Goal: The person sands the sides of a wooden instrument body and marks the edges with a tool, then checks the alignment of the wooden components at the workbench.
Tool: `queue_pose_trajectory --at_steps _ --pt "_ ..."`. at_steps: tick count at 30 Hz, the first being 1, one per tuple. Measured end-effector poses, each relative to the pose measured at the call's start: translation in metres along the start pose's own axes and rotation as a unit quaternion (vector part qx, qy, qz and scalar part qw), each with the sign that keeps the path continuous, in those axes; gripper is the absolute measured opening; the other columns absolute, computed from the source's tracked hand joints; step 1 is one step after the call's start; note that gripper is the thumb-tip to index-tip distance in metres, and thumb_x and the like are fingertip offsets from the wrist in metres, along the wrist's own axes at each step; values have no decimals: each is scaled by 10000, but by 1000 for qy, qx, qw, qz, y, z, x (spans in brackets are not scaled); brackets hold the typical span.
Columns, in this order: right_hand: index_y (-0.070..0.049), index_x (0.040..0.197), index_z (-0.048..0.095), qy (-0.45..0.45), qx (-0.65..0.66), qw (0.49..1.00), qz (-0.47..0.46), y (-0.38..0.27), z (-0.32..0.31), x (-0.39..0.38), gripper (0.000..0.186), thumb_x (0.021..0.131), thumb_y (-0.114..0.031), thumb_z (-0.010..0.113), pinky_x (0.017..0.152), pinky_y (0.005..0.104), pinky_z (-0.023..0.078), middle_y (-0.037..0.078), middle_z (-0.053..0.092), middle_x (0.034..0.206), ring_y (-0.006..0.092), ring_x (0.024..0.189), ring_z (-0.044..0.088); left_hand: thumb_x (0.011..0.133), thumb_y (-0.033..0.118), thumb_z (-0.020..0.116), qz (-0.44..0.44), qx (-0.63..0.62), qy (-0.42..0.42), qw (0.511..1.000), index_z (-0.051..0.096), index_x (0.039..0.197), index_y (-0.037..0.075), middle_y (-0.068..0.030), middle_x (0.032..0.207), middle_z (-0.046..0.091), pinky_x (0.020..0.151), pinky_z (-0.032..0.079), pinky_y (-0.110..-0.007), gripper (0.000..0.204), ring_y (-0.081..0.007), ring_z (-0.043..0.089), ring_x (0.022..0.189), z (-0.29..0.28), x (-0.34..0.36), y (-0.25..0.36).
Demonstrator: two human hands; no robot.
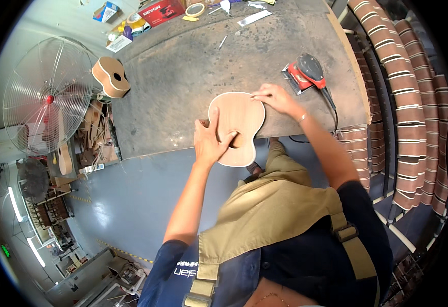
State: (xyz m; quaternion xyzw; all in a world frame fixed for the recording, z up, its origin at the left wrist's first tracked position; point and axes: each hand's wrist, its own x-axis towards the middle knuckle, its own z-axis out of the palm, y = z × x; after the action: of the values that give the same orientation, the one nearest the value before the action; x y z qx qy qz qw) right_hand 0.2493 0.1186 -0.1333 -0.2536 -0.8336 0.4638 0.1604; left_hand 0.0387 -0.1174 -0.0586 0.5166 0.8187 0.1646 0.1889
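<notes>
The left hand (209, 143) grips the waist of a small guitar body (238, 113), thumb by the soundhole. The body lies on the workbench (167, 87), long axis running away from the person, broad end far, narrower end jutting past the near edge. The right hand (279, 100) has fingertips bunched at the far right rim; I can't tell whether they pinch anything. Beyond sits a red sander (307, 73).

White lettering on red box (168, 15), white print on navy shirt (306, 256), perhaps a green lit sign (5, 250)
</notes>
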Motion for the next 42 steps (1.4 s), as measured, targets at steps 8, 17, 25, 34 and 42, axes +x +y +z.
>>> queue_pose_trajectory --at_steps 8,17,25,34,42 --pt "-99 1198 815 -168 27 977 -133 -9 4 91 309 1006 -318 713 885 384 522 143 748 1048 309 984 675 845 743 708 199 95 -7 975 339 1691 222 -241 1758 190 1297 144 -595 1060 -449 190 1617 24 26 2" --pt "-156 1167 836 63 89 994 -8 -1 32 -22 215 1010 -238 714 807 340 525 82 685 947 215 865 659 817 809 676 185 92 56 977 352 1685 202 -222 1758 220 1279 166 -620 1108 -448 230 1608 36 21 1" --pt "-105 1123 836 136 139 981 2 -32 74 -94 182 993 -168 725 753 321 518 73 669 920 185 834 651 841 799 657 193 108 66 973 380 1673 198 -229 1746 249 1283 163 -607 1063 -436 250 1604 38 20 1" --pt "-127 1101 846 93 133 985 59 -49 69 -160 160 978 -161 749 714 307 496 46 645 882 167 776 606 853 769 677 202 96 67 972 357 1684 196 -232 1748 240 1289 144 -606 1058 -440 224 1613 40 20 1" --pt "-18 1134 798 195 381 891 150 -66 113 -213 182 1032 -128 695 670 248 477 20 692 933 91 749 588 850 633 782 198 14 31 980 393 1655 123 -275 1736 237 1300 131 -604 1030 -472 226 1604 39 14 -4"
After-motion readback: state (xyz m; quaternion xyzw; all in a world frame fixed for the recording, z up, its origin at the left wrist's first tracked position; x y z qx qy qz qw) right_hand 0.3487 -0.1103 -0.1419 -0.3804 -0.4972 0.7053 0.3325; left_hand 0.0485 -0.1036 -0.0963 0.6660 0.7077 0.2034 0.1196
